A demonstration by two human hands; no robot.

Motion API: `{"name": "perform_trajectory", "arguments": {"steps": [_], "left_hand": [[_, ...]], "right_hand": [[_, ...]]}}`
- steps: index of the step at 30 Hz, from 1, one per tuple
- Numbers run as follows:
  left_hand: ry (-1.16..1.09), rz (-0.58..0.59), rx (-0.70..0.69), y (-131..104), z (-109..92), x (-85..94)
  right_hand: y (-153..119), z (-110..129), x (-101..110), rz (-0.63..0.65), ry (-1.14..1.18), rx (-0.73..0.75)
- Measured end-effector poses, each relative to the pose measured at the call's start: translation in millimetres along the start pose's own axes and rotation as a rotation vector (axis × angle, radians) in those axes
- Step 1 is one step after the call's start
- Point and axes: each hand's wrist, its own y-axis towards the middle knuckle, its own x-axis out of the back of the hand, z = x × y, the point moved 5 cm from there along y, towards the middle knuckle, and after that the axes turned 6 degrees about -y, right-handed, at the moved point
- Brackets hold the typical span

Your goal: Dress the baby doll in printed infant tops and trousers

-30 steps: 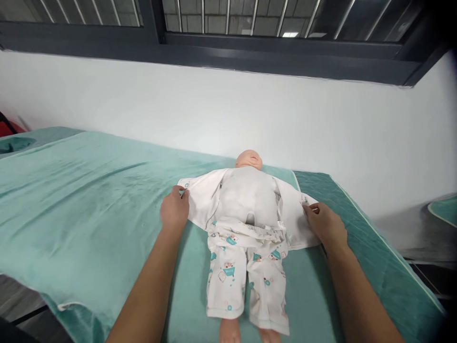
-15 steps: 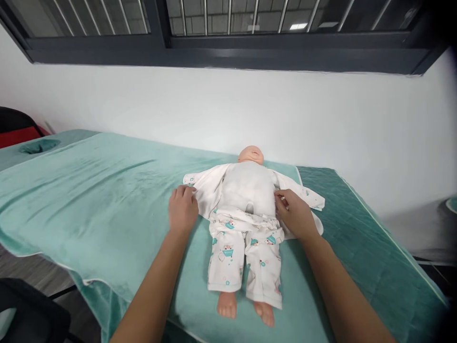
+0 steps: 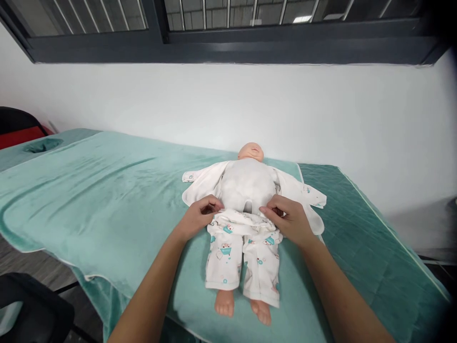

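Note:
A baby doll point(image 3: 251, 151) lies on its back, head toward the wall, in an unfastened white jacket point(image 3: 294, 185) spread out on both sides. Its white padded torso point(image 3: 246, 183) is bare in front. Printed white baby trousers point(image 3: 225, 252) cover the legs, with the waistband bunched at the hips and both feet showing. At the waistband's left side, my left hand point(image 3: 200, 216) has its fingers curled in on the cloth. My right hand point(image 3: 291, 220) pinches at the waistband on the right, its thumb pointing across the front. The fingertips are partly hidden.
A light green blanket point(image 3: 107, 190) covers the bed beneath the doll, with a darker green quilted cover point(image 3: 360, 228) at right. Behind stands a white wall point(image 3: 171, 105) below a dark-framed window point(image 3: 228, 50). A black chair point(image 3: 34, 305) is at the lower left.
Both hands have moved inward from the jacket's sides to the trousers' waistband. The left hand has come right and slightly down, the right hand left. The view has shifted slightly.

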Motion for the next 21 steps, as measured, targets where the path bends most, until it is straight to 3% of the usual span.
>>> {"name": "perform_trajectory", "arguments": {"steps": [4, 7, 10, 14, 21], "left_hand": [[-0.024, 0.099, 0.017, -2.7, -2.2, -1.0], [-0.072, 0.124, 0.042, -4.2, -1.6, -1.0], [-0.159, 0.109, 0.057, -5.4, 0.0, -0.9], [-0.251, 0.041, 0.059, -6.3, 4.9, 1.5], [-0.220, -0.021, 0.083, -5.8, 11.5, 5.9]], "right_hand": [[2.3, -1.8, 1.1, 0.090, 0.105, -0.012], [1.2, -8.5, 1.0, 0.177, 0.231, -0.104], [-1.3, -13.7, 1.9, 0.227, 0.325, -0.187], [-0.5, -9.8, 4.0, 0.292, 0.373, -0.123], [0.5, -2.3, 8.9, 0.407, 0.288, -0.097]]}}
